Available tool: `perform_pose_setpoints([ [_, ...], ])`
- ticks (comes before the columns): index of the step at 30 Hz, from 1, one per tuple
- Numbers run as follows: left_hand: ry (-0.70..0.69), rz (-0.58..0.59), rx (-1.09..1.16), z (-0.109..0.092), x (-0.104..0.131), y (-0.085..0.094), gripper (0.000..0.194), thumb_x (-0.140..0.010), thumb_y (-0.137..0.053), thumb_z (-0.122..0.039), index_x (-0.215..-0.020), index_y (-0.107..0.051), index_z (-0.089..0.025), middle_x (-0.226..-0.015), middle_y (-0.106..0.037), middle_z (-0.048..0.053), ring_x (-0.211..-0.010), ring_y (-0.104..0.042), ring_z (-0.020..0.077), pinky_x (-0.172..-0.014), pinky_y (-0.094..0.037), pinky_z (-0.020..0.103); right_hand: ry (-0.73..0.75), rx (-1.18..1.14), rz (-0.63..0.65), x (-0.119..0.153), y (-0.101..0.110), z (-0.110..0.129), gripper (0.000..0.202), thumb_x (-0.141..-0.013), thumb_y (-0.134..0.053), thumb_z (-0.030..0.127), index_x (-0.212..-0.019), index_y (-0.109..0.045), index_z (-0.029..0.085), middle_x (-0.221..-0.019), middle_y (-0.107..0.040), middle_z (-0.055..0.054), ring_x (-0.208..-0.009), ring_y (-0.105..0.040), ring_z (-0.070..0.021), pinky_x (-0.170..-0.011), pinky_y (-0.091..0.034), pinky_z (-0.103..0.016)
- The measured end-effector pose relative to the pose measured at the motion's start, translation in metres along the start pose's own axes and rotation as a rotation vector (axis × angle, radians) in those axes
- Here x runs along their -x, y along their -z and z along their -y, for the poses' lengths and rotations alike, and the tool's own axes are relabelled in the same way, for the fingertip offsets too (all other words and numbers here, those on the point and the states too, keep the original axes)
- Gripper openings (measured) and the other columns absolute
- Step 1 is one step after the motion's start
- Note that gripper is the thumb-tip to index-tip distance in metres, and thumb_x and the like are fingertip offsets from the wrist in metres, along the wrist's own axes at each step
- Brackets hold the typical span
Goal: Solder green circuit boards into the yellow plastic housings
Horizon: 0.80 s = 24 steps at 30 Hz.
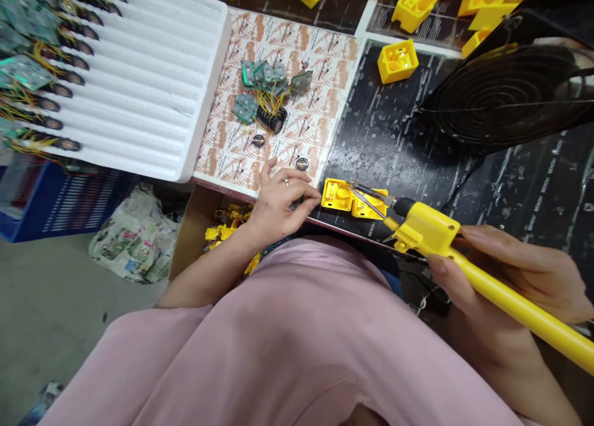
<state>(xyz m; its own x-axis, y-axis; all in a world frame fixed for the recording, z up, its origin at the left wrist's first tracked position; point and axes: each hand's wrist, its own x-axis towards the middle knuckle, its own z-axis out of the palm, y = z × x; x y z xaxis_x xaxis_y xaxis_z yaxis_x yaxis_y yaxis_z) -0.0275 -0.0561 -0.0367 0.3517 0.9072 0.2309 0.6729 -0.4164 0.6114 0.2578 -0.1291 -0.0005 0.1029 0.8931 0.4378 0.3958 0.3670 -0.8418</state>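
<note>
A hinged-looking yellow plastic case [338,195] lies spread in two halves at the table's front edge. My left hand [283,203] is beside its left end, thumb and forefinger pinched together at the rim. Whatever sits between those fingertips is too small to make out; something dark shows under the palm. In my right hand [505,271] is a yellow soldering iron [429,228], gripped by its body. Its thin metal tip and a second rod reach over the case. Near my left hand lie two small round black parts, one a disc [302,163].
Green circuit boards [271,75] with yellow wires and black round parts lie on the patterned sheet [320,61]. A white ridged foam tray [153,73] holds more boards at left. Behind a black fan [492,98] stand yellow cases [415,7]. A carton [195,228] sits below.
</note>
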Motion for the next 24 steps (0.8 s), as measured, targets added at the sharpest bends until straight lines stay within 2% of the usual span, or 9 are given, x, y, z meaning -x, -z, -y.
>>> perform_pose_setpoints([
  [3, -0.01, -0.046, -0.023, 0.001, -0.006, -0.002, 0.021, -0.099, -0.056, -0.03, -0.091, -0.076, -0.026, -0.089, -0.076, -0.001, -0.098, -0.069, 0.018, -0.122, -0.026, 0.053, 0.007, -0.018, -0.032, 0.0, -0.005, 0.0, 0.057, -0.058, -0.091, 0.006, -0.109, -0.078, 0.028, -0.092, -0.079, -0.003, -0.073, -0.075, -0.0214, -0.062, -0.065, -0.032],
  [8, -0.035, 0.061, -0.137, -0.007, -0.023, 0.001, 0.018, -0.096, -0.059, -0.029, -0.098, -0.076, -0.027, -0.083, -0.075, 0.0, -0.095, -0.066, 0.0203, -0.115, -0.034, 0.051, -0.029, 0.116, -0.073, 0.0, -0.008, -0.001, 0.054, -0.06, -0.093, 0.016, -0.111, -0.078, 0.03, -0.09, -0.08, -0.003, -0.066, -0.074, -0.0218, -0.055, -0.062, -0.033],
  [11, -0.032, 0.06, -0.195, -0.014, -0.028, 0.001, 0.015, -0.093, -0.06, -0.026, -0.092, -0.074, -0.023, -0.078, -0.074, 0.001, -0.09, -0.066, 0.022, -0.112, -0.036, 0.052, -0.03, 0.194, -0.03, 0.002, -0.005, -0.003, 0.055, -0.063, -0.092, 0.02, -0.115, -0.076, 0.031, -0.093, -0.08, -0.002, -0.063, -0.073, -0.0193, -0.049, -0.058, -0.028],
  [13, -0.046, 0.057, -0.235, -0.016, -0.03, 0.0, 0.019, -0.093, -0.056, -0.025, -0.085, -0.073, -0.022, -0.079, -0.075, 0.002, -0.09, -0.066, 0.0229, -0.11, -0.037, 0.052, -0.046, 0.226, 0.008, 0.002, -0.005, -0.002, 0.05, -0.067, -0.091, 0.021, -0.114, -0.076, 0.03, -0.093, -0.08, -0.002, -0.065, -0.074, -0.019, -0.052, -0.06, -0.027],
  [17, -0.09, 0.066, -0.323, -0.019, -0.033, -0.001, 0.025, -0.093, -0.051, -0.024, -0.083, -0.073, -0.021, -0.077, -0.074, 0.004, -0.087, -0.066, 0.0242, -0.105, -0.041, 0.052, 0.012, 0.202, 0.073, -0.002, -0.008, 0.004, 0.03, -0.072, -0.088, 0.019, -0.097, -0.073, 0.026, -0.082, -0.077, 0.0, -0.068, -0.075, -0.0198, -0.057, -0.063, -0.03],
  [20, -0.113, 0.107, -0.368, -0.02, -0.035, 0.001, 0.025, -0.091, -0.05, -0.023, -0.082, -0.073, -0.019, -0.076, -0.074, 0.005, -0.083, -0.067, 0.0242, -0.104, -0.042, 0.054, 0.097, 0.193, 0.114, -0.007, -0.011, 0.008, 0.027, -0.072, -0.088, 0.017, -0.087, -0.066, 0.025, -0.077, -0.074, 0.002, -0.067, -0.073, -0.018, -0.054, -0.061, -0.028],
  [24, -0.114, 0.115, -0.383, -0.022, -0.037, 0.002, 0.024, -0.091, -0.052, -0.022, -0.081, -0.073, -0.02, -0.074, -0.074, 0.004, -0.08, -0.068, 0.0236, -0.106, -0.043, 0.056, 0.087, 0.253, 0.249, -0.017, -0.009, 0.012, 0.017, -0.08, -0.082, 0.023, -0.081, -0.065, 0.025, -0.075, -0.073, 0.002, -0.059, -0.07, -0.0156, -0.052, -0.061, -0.027],
])
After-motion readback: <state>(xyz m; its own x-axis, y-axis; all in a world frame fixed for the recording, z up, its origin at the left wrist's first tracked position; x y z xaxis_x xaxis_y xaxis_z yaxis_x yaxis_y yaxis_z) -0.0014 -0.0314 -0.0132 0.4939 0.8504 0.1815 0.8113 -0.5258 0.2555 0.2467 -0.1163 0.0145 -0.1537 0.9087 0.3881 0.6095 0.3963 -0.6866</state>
